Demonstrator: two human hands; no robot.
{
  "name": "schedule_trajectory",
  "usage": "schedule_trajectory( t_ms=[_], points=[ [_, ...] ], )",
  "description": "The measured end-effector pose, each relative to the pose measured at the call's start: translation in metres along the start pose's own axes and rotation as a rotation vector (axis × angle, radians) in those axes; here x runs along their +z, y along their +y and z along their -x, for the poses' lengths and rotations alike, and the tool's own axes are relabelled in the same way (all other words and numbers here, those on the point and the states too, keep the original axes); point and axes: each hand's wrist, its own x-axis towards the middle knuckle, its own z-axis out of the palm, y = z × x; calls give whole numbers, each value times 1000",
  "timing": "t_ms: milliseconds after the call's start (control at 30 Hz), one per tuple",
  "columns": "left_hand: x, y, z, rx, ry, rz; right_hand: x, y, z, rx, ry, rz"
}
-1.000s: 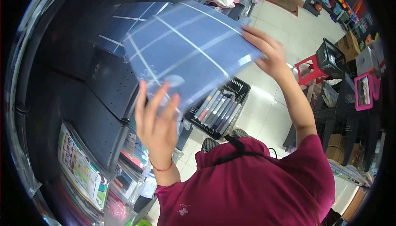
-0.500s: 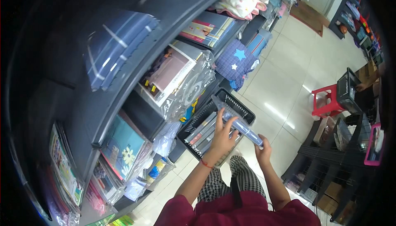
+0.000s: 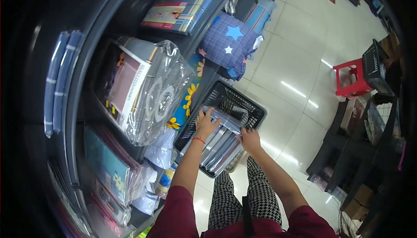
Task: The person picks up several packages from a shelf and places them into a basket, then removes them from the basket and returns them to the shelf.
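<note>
A black plastic basket (image 3: 256, 103) stands below me beside the shelf, with several plastic-wrapped flat packs (image 3: 219, 144) standing in a row inside it. Between my hands a bluish-grey plastic-wrapped pack (image 3: 226, 120) lies across the basket, at the front of that row. My left hand (image 3: 207, 126) has its fingers closed over the pack's left end. At the right end, my right hand (image 3: 249, 140) grips it near the basket's rim. The pack's underside and my thumbs are partly hidden.
The dark shelf at left holds a large clear-bagged bedding set (image 3: 150, 92), a star-print bundle (image 3: 230, 40) and other wrapped packs (image 3: 108, 164). A red stool (image 3: 352, 77) with another black basket (image 3: 377, 66) and part of a person stand at right, above dark racks (image 3: 339, 151).
Both hands have lowered the wrapped pack from above the basket down into it, moving leftward in view. My view has shifted, so the shelf looks closer.
</note>
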Motion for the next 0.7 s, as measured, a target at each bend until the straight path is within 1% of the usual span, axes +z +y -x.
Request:
schedule_trajectory(
  t_ms=[33, 133, 233, 267, 300, 367, 400, 433, 467, 500, 533, 567, 600, 633, 667, 700],
  points=[
    [8, -5, -5, 7, -33, -23, 3, 1, -5, 10, 5, 7],
    [29, -11, -12, 58, 43, -40, 18, 8, -14, -38, 153, 129],
    [33, -14, -20, 58, 4, -103, 33, 9, -18, 24, 125, 28],
    [30, -15, -22, 55, -2, -124, 36, 9, -18, 78, 95, -10],
    [28, -14, -25, 20, -52, -181, 34, 4, -18, 122, 66, -50],
    [24, -3, -16, 32, -16, -319, 32, 0, -18, 148, 47, -123],
    [22, 4, -9, 37, 10, -387, 38, 4, -15, 136, 95, -152],
    [23, 8, 3, 151, 104, -312, 49, 9, -10, 137, 186, -191],
    [24, 6, 18, 271, 199, -245, 28, 8, 0, 92, 161, -282],
    [12, 12, 38, 335, 215, -132, 22, 9, 13, 37, 246, -378],
    [-10, 25, 66, 404, 226, -18, 21, 14, 33, -26, 327, -394],
    [-41, 37, 96, 440, 223, 38, 4, 12, 57, 5, 313, -331],
    [-74, 48, 124, 484, 222, 101, -9, 17, 82, -37, 325, -331],
    [-105, 51, 151, 488, 250, 120, -21, 22, 104, 0, 252, -367],
    [-135, 49, 175, 491, 279, 141, -41, 22, 125, -32, 269, -362],
    [-163, 42, 195, 467, 370, 177, -52, 26, 142, 3, 205, -347]
  ],
)
